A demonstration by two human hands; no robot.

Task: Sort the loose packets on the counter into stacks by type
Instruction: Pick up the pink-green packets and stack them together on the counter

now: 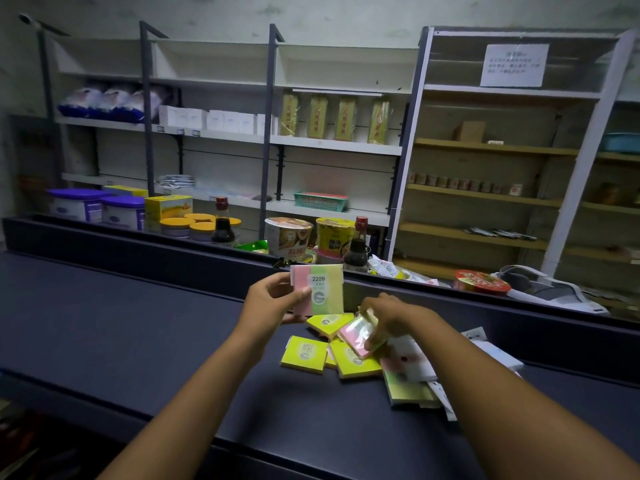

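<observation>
Two bare forearms reach over a dark counter (138, 323) toward a loose heap of sticky-note packets. At the heap, the right hand (388, 320) curls its fingers round a pink-and-green packet (358, 336), lifting its edge off the pile; the left hand (273, 299) pinches a striped packet (323, 292) — pink, green and yellow bands, label reading 2209 — upright above the counter. Below lie several plain yellow packets (304, 353), one set apart to the left, the others overlapping; a green-and-pink packet (407, 386) and white packets (412, 358) sit under the right wrist. Sorting looks barely begun. Done well, the step means matching colours and label numbers before stacking — and squaring each pile on bare counter, well apart from the heap. Beyond the counter's raised edge stand noodle cups (289, 237), sauce bottles (221, 223) and sparse shelves (339, 145).
</observation>
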